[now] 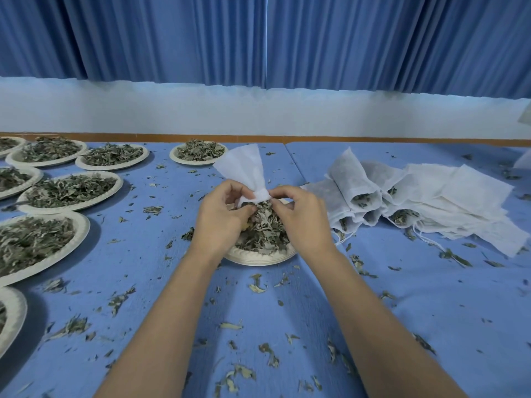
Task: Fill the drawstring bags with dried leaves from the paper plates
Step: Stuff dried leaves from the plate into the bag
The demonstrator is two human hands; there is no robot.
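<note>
Near field: blue table (273, 317) littered with leaf scraps (268, 351), grey-green, curled and brittle-looking. Both bare forearms reach forward over it and converge at centre.

Centre: one paper plate (258, 258), off-white with an embossed rim, sits on the table under the hands. It bears a steep heap of dried leaves (265, 228), pale green and crumpled.

Left hand (221, 216): fingers curled, tips pinching the gathered neck of the drawstring bag (244, 168). Right hand (301, 216): likewise curled, thumb and forefinger pinching the same neck from the other side. Neither hand is spread.

The bag is white, thin and slightly translucent, with a fibrous look. It is held just above the peak of the leaf heap. Its neck is bunched tight between the fingertips, and the rest fans up and away, tilted left, flat and creased. Whether it holds any leaves I cannot tell; the fingers hide the mouth.

Right of the plate: a heap of filled bags (356, 179) lying on their sides, leaves showing at the open mouths, thin strings trailing.

Left: several more plates (119, 182) loaded with leaves, set close together. One further plate (198, 152) stands behind the bag.

Far: wooden strip (258, 138), white wall (258, 113), pleated blue curtain (344, 38).
</note>
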